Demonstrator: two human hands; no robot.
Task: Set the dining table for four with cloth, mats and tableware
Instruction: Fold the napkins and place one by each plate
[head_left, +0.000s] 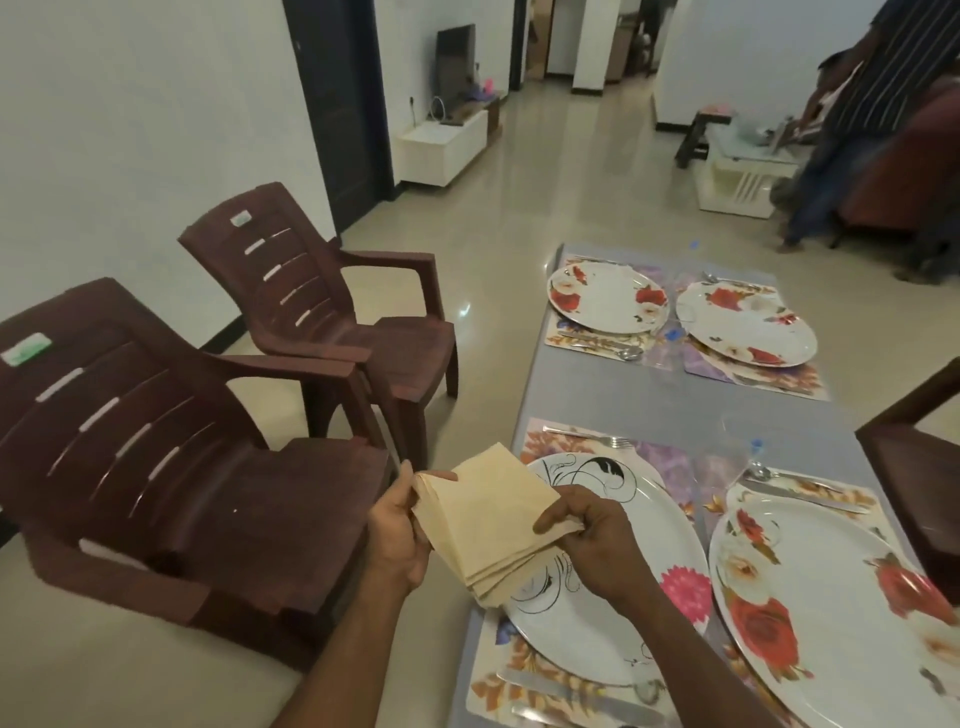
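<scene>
A stack of beige paper napkins (483, 514) is held over the table's near left corner. My left hand (400, 525) grips the stack's left edge. My right hand (587, 530) pinches the right corner of the top napkin. Under them lies a white plate with black swirls and a pink flower (613, 623) on a floral mat (498, 680). A rose-patterned plate (821, 618) sits to its right. Two more rose plates (608, 296) (743, 322) lie on mats at the far end. The table wears a grey cloth (623, 400). Forks, knives and spoons flank the plates.
Two brown plastic armchairs (171, 467) (332, 306) stand left of the table. A dark chair (919, 467) juts in at the right edge. A clear glass (748, 441) stands mid-table. A person (852, 119) stands far right near a low white table.
</scene>
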